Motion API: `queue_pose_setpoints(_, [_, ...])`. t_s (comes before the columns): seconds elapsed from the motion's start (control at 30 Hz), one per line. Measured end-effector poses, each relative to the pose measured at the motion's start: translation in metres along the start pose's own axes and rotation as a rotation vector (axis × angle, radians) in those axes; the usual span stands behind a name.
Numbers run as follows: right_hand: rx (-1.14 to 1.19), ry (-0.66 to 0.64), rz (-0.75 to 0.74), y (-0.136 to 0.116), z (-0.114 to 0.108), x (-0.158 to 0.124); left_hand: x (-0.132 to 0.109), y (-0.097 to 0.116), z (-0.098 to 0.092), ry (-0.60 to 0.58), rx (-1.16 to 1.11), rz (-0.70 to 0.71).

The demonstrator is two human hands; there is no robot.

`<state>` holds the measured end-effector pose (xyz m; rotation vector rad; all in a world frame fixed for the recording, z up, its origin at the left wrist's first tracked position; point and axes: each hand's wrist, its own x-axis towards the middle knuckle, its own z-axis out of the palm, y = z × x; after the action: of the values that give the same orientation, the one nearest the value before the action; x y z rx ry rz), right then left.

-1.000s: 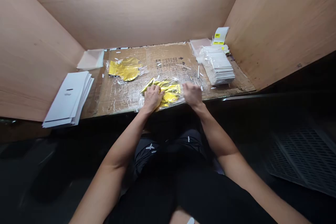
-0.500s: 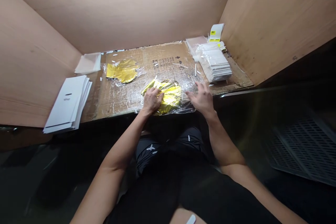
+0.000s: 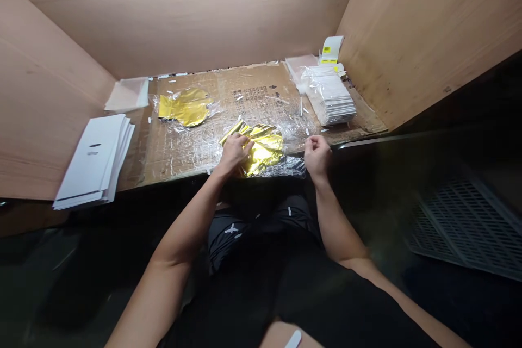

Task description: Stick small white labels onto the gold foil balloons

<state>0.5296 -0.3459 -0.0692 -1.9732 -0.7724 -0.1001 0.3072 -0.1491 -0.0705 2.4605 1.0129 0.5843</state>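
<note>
A crumpled gold foil piece (image 3: 267, 147) in clear plastic film lies at the front edge of the cardboard-covered surface. My left hand (image 3: 234, 152) is on its left part, fingers bent and pressed onto the foil. To the right of the foil, by the edge of the clear film (image 3: 294, 166), my right hand (image 3: 318, 156) is closed, thumb and fingertips together in a pinch. Whatever it pinches, if anything, is too small to make out. Farther back on the left lies a second gold foil piece (image 3: 190, 107), flat in clear film.
White printed cards (image 3: 93, 157) are stacked at the left, with clear plastic sleeves (image 3: 128, 93) behind them. A thick white stack (image 3: 332, 92) in plastic and a label strip (image 3: 332, 49) stand at the right. Wooden panels (image 3: 204, 11) enclose three sides. A plastic crate (image 3: 468, 223) is lower right.
My right hand has gone from spread fingers to a pinch and lowered slightly toward the front edge. My left hand stays on the foil. The whole view has shifted slightly.
</note>
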Motion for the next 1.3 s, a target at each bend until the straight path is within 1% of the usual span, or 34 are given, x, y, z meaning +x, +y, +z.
queue_pose_setpoints(0.03, [-0.003,0.06,-0.035,-0.004,-0.008,-0.008,0.005,-0.003,-0.008,-0.011,-0.055,-0.006])
queue_pose_setpoints(0.07, [-0.005,0.087,-0.077,-0.008,-0.015,-0.015,0.012,-0.008,-0.016,0.009,-0.097,-0.019])
queue_pose_setpoints(0.1, [0.004,0.066,-0.112,-0.013,-0.018,-0.022,0.019,-0.015,-0.023,0.081,-0.113,-0.037])
queue_pose_setpoints(0.13, [0.03,-0.012,-0.128,-0.017,-0.019,-0.029,0.027,-0.023,-0.029,0.17,-0.111,-0.056])
queue_pose_setpoints(0.17, [0.071,-0.146,-0.116,-0.02,-0.017,-0.034,0.034,-0.031,-0.032,0.229,-0.093,-0.089])
queue_pose_setpoints(0.2, [0.118,-0.306,-0.068,-0.021,-0.013,-0.039,0.041,-0.039,-0.034,0.241,-0.064,-0.138])
queue_pose_setpoints(0.23, [0.157,-0.454,0.015,-0.02,-0.007,-0.043,0.046,-0.046,-0.033,0.208,-0.038,-0.192])
queue_pose_setpoints(0.27, [0.18,-0.564,0.112,-0.017,-0.001,-0.047,0.049,-0.052,-0.031,0.161,-0.021,-0.232])
queue_pose_setpoints(0.3, [0.188,-0.625,0.202,-0.013,0.005,-0.049,0.051,-0.057,-0.028,0.123,-0.012,-0.254])
queue_pose_setpoints(0.33, [0.183,-0.635,0.274,-0.007,0.01,-0.051,0.051,-0.061,-0.025,0.097,-0.013,-0.263])
queue_pose_setpoints(0.37, [0.174,-0.586,0.314,-0.002,0.014,-0.052,0.05,-0.065,-0.022,0.084,-0.017,-0.265])
queue_pose_setpoints(0.47, [0.174,-0.301,0.291,0.01,0.018,-0.056,0.046,-0.068,-0.017,0.086,-0.026,-0.261])
queue_pose_setpoints(0.5, [0.194,-0.238,0.287,0.012,0.018,-0.056,0.044,-0.065,-0.017,0.109,-0.023,-0.243])
queue_pose_setpoints(0.53, [0.223,-0.216,0.293,0.012,0.018,-0.057,0.043,-0.06,-0.017,0.151,-0.017,-0.206])
queue_pose_setpoints(0.57, [0.256,-0.245,0.306,0.011,0.018,-0.058,0.042,-0.052,-0.017,0.201,-0.011,-0.15])
queue_pose_setpoints(0.6, [0.284,-0.306,0.321,0.009,0.018,-0.058,0.041,-0.041,-0.016,0.245,-0.008,-0.082])
queue_pose_setpoints(0.63, [0.3,-0.363,0.323,0.005,0.017,-0.057,0.039,-0.026,-0.015,0.265,-0.008,-0.013])
queue_pose_setpoints(0.67, [0.303,-0.398,0.307,0.001,0.016,-0.057,0.036,-0.009,-0.012,0.233,-0.018,0.047])
queue_pose_setpoints(0.7, [0.296,-0.404,0.27,-0.003,0.014,-0.056,0.032,0.009,-0.009,0.152,-0.039,0.082])
queue_pose_setpoints(0.77, [0.279,-0.357,0.156,-0.013,0.01,-0.056,0.023,0.045,-0.001,-0.051,-0.074,0.079])
queue_pose_setpoints(0.8, [0.296,-0.34,0.103,-0.018,0.007,-0.056,0.019,0.059,0.003,-0.126,-0.062,0.069])
queue_pose_setpoints(0.83, [0.345,-0.35,0.073,-0.021,0.005,-0.057,0.015,0.071,0.007,-0.21,-0.068,0.07])
queue_pose_setpoints(0.87, [0.428,-0.382,0.078,-0.024,0.003,-0.057,0.012,0.078,0.009,-0.283,-0.093,0.068])
queue_pose_setpoints(0.9, [0.541,-0.432,0.121,-0.026,0.003,-0.058,0.009,0.083,0.011,-0.337,-0.127,0.065])
queue_pose_setpoints(0.97, [0.779,-0.535,0.293,-0.026,0.005,-0.06,0.007,0.086,0.011,-0.393,-0.194,0.06])
queue_pose_setpoints(1.03, [0.892,-0.575,0.477,-0.023,0.009,-0.06,0.006,0.085,0.008,-0.363,-0.214,0.045])
queue_pose_setpoints(1.1, [0.84,-0.579,0.582,-0.021,0.013,-0.059,0.006,0.084,0.005,-0.316,-0.231,0.032])
queue_pose_setpoints(1.17, [0.735,-0.612,0.62,-0.019,0.015,-0.056,0.005,0.085,0.0,-0.308,-0.309,0.039])
queue_pose_setpoints(1.2, [0.697,-0.652,0.63,-0.018,0.016,-0.054,0.005,0.085,-0.003,-0.335,-0.358,0.064])
queue_pose_setpoints(1.27, [0.657,-0.762,0.649,-0.017,0.016,-0.051,0.008,0.08,-0.009,-0.428,-0.429,0.142])
queue_pose_setpoints(1.3, [0.646,-0.81,0.656,-0.016,0.016,-0.05,0.012,0.073,-0.014,-0.436,-0.44,0.156])
